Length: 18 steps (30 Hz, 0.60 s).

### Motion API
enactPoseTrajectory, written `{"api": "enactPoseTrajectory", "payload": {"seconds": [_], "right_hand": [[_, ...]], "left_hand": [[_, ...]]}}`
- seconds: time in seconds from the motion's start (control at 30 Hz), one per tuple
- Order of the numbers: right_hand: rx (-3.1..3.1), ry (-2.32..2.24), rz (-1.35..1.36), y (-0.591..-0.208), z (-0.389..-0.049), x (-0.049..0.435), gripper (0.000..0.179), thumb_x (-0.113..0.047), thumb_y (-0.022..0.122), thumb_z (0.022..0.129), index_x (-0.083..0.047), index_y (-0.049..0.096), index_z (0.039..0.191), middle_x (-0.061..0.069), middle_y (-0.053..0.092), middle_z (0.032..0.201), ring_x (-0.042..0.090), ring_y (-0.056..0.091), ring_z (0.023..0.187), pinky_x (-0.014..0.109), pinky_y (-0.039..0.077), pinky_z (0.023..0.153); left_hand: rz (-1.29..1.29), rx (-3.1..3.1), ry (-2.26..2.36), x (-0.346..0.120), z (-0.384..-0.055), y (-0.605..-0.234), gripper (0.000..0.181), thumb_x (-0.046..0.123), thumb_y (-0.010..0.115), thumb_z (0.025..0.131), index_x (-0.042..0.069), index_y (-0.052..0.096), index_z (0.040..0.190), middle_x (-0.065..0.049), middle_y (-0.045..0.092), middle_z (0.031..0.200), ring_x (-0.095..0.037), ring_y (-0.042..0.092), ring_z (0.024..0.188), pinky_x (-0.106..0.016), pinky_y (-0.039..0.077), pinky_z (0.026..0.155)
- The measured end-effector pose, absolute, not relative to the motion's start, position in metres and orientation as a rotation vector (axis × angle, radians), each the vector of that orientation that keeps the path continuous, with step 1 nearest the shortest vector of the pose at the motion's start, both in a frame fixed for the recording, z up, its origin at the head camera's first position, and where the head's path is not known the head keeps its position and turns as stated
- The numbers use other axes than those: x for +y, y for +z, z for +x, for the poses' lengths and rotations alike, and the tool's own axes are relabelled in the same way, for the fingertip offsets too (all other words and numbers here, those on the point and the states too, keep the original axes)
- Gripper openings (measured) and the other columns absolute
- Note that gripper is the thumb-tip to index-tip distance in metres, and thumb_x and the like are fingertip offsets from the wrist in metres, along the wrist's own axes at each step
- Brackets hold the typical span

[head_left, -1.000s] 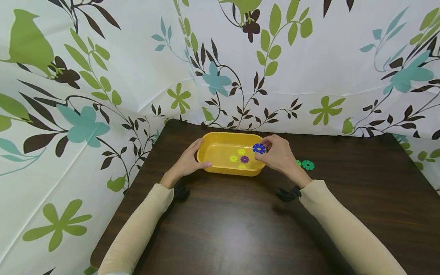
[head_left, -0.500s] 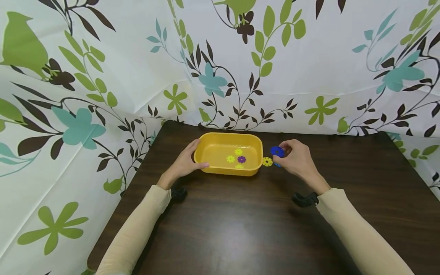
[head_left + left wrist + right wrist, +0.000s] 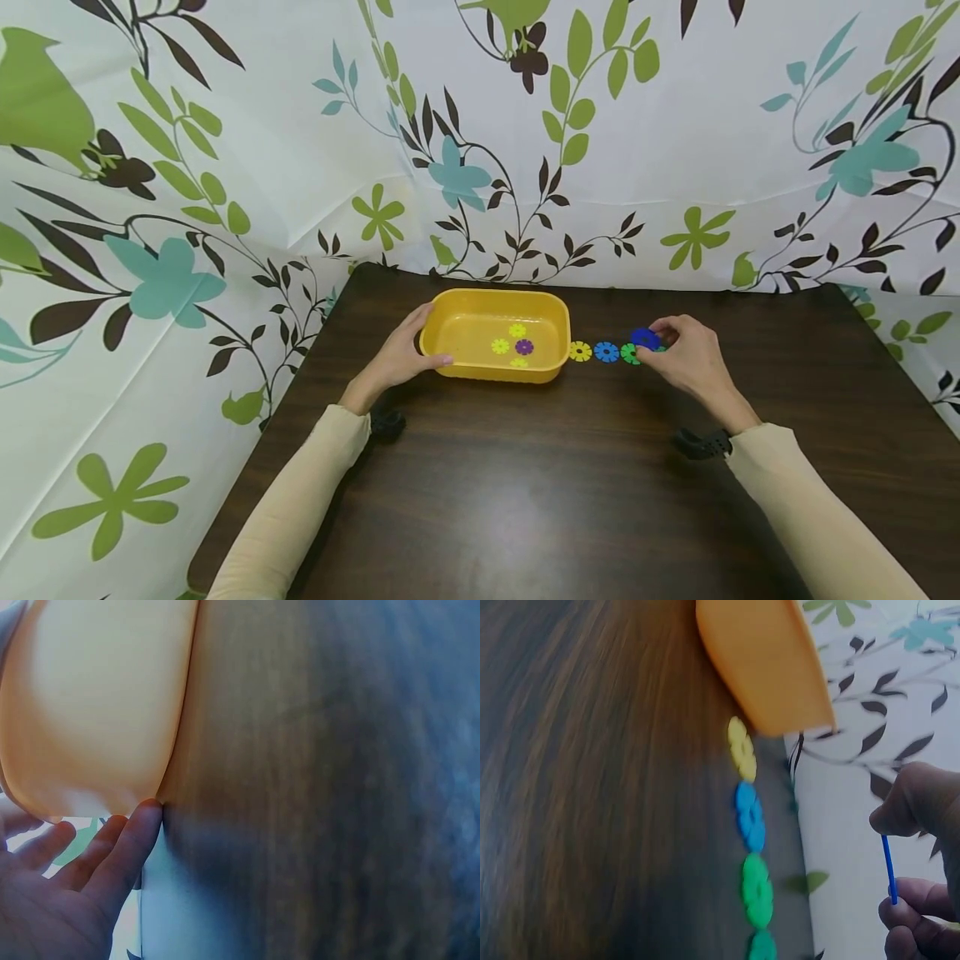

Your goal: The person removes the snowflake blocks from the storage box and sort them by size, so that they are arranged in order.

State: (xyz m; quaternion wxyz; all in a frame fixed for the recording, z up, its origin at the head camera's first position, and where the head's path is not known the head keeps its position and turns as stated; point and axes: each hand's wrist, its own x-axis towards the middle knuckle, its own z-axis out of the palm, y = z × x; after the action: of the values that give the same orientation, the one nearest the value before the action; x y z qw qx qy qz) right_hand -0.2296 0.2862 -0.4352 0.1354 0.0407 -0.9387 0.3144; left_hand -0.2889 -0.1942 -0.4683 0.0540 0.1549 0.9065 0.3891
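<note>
Left hand [image 3: 397,355] grips yellow tray [image 3: 495,373]; right hand [image 3: 690,357] pinches dark-blue disc [image 3: 642,339] — now farther right in frame, seemingly carried out to the green discs [image 3: 759,889].

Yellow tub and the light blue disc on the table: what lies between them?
One yellow disc lies between them; the right wrist view shows it.

Right hand [image 3: 951,859] pinches blue disc [image 3: 889,870]; yellow piece [image 3: 742,748], light-blue piece [image 3: 751,817] and two green pieces [image 3: 757,892] lie in line.
</note>
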Motion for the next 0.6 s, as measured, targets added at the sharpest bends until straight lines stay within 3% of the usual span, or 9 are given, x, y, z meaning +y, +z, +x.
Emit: {"api": "enactPoseTrajectory", "payload": {"seconds": [0.6], "right_hand": [[-2.825,0.850,-0.017,-0.467,-0.236,0.345,0.047,-0.029,0.083,0.092,0.009,0.073,0.117,0.032,0.069,0.112,0.041,0.066,0.098,0.030,0.047,0.072]], "left_hand": [[0.453,2.755,1.176,-0.193,-0.289,-0.468,0.117,0.047,0.090,0.088,0.013,0.021,0.176,-0.012,0.019,0.185,-0.041,0.026,0.169,-0.066,0.025,0.136]]}}
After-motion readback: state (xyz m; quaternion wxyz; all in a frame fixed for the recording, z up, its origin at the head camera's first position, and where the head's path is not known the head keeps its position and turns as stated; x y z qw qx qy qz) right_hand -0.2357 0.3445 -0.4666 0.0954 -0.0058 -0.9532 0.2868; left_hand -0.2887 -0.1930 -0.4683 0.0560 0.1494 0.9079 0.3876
